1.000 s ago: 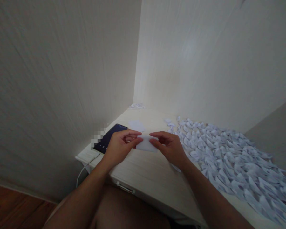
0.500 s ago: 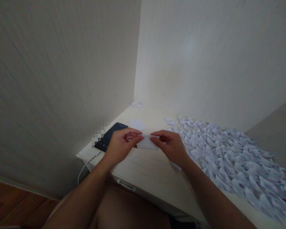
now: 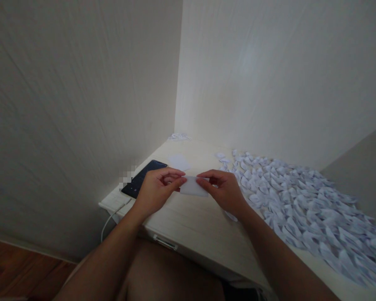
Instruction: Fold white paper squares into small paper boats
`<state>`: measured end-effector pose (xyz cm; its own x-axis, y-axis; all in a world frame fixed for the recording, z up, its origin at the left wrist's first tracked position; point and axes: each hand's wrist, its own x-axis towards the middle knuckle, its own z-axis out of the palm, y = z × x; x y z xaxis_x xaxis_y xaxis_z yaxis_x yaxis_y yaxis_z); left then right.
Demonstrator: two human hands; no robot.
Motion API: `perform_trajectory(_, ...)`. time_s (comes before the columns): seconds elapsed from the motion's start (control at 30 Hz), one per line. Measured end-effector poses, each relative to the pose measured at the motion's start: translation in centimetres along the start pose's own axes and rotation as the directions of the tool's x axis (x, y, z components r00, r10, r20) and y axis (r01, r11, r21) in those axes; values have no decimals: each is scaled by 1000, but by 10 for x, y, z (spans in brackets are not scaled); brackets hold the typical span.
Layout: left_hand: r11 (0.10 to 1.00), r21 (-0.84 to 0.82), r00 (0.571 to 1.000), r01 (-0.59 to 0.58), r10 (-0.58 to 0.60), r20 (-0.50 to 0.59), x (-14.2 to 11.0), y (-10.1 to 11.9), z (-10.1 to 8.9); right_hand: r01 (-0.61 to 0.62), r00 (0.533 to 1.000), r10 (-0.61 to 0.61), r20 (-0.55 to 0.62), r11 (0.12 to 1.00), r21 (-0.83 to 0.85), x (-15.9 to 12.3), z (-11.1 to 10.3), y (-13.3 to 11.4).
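Both hands hold a small white folded paper strip [image 3: 192,186] just above the pale wooden desk [image 3: 188,225]. My left hand [image 3: 156,190] pinches its left end between thumb and fingers. My right hand [image 3: 224,190] pinches the right end the same way. The paper lies roughly level between them. A small flat white paper sheet [image 3: 178,161] rests on the desk just beyond my hands.
A dark phone [image 3: 142,178] lies at the desk's left edge with a white cable [image 3: 111,219] hanging down. A wide heap of folded white paper pieces [image 3: 301,200] covers the desk's right side. More scraps [image 3: 178,136] sit in the far corner between two walls.
The hands and paper have stayed almost in place, shifting only slightly up in view. The fingers adjusted a little on the strip.
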<state>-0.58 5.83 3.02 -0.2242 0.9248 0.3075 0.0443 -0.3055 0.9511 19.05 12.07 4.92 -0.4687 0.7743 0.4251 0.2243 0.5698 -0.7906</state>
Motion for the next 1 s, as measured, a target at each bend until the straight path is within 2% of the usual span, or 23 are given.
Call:
perform_trajectory(0.37, 999, 42, 1000, 12, -13, 25, -2, 4, 1, 26, 999, -23, 49, 999, -45, -1, 0, -3)
perform_trajectory(0.63, 999, 35, 998, 21, -22, 56, -3, 5, 5, 31, 988, -14, 153, 994, -108, 0, -1, -2)
perform_trajectory(0.77, 1000, 12, 999, 27, -28, 37, -3, 4, 6, 25, 989, -7, 146, 991, -128, -1, -2, -1)
perform_trajectory(0.93, 998, 52, 998, 18, -22, 63, -3, -1, 7, 69, 972, -37, 231, 989, -131, -2, 0, -3)
perform_trajectory(1.0, 999, 1, 998, 44, -44, 34, -3, -3, 10, 66, 979, -42, 201, 991, -115, -2, 3, -3)
